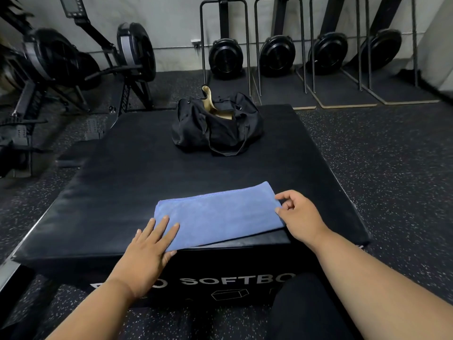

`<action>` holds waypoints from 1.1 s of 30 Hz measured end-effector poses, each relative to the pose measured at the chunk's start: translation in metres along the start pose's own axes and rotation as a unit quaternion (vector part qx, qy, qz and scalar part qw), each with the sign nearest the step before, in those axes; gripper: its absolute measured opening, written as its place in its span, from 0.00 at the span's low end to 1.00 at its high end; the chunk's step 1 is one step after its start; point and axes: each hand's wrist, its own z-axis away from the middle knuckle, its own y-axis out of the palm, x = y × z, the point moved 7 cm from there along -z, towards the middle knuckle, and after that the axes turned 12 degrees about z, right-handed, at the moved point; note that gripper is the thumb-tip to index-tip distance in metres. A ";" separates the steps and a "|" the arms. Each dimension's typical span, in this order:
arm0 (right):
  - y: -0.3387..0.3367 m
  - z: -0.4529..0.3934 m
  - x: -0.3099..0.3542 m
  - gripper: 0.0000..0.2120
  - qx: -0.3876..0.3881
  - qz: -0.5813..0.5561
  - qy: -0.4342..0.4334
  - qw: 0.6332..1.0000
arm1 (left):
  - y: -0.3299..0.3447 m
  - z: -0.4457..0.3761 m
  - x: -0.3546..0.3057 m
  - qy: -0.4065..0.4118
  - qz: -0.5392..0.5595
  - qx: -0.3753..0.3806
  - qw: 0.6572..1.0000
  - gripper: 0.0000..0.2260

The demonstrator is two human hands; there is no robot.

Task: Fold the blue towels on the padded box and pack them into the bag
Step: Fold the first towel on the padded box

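A folded blue towel [218, 214] lies near the front edge of the black padded box [117, 182]. The left hand [149, 246] rests flat on the towel's left end, fingers spread. The right hand [297, 214] pinches the towel's right edge with curled fingers. An open black bag [218, 123] sits at the box's far end, well apart from the towel.

On the near face of the box [220, 271] I read white capitals, "SOFTBO", cut off on the right by my leg [306, 307]. Left of that word an "O" shows, with my left arm [98, 298] covering the letters before it. Under the lettering sits a small white outline drawing of a box. I can read nothing else.
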 end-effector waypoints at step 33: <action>0.031 -0.029 0.023 0.35 0.014 0.261 -0.092 0.961 | -0.012 -0.056 -0.011 -0.170 0.067 -0.031 0.983 0.30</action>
